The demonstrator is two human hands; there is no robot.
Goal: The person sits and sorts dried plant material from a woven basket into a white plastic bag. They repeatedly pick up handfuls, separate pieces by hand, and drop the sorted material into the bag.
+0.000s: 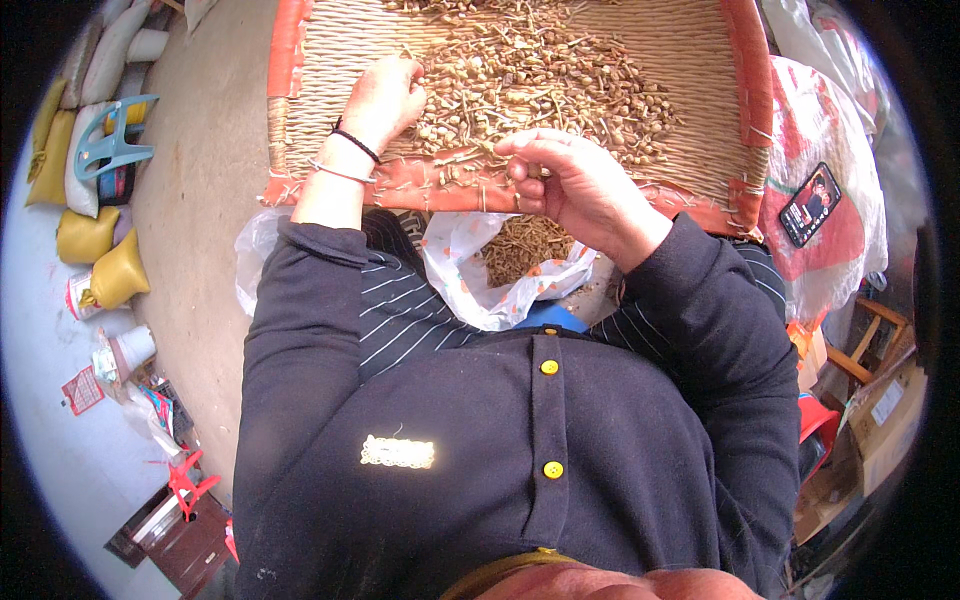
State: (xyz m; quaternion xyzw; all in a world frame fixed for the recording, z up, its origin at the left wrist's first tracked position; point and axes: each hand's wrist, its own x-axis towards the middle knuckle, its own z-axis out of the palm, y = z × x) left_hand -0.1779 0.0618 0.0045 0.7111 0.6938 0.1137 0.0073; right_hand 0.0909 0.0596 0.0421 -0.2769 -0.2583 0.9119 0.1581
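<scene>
A woven wicker tray (330,37) edged in orange-red material spans the space before me. Small brown dried pods and stems (517,82) lie spread over its middle. At the left side of this pile rests my left hand (382,97), its fingers curled; its fingertips are partly hidden, so I cannot tell whether it pinches a piece. Over the near rim is my right hand (559,172), thumb and forefinger drawn together at a stem piece, with small bits under the curled fingers. Below the rim, a white plastic bag (457,259) stands between my knees, holding cut brown stems (525,251).
On the right, a phone (811,205) with a lit screen lies on a stuffed woven sack (817,112). Cardboard boxes (889,420) stand behind it. Along the left wall are a blue plastic stool (112,139), yellow sacks (120,270) and a pot (131,349).
</scene>
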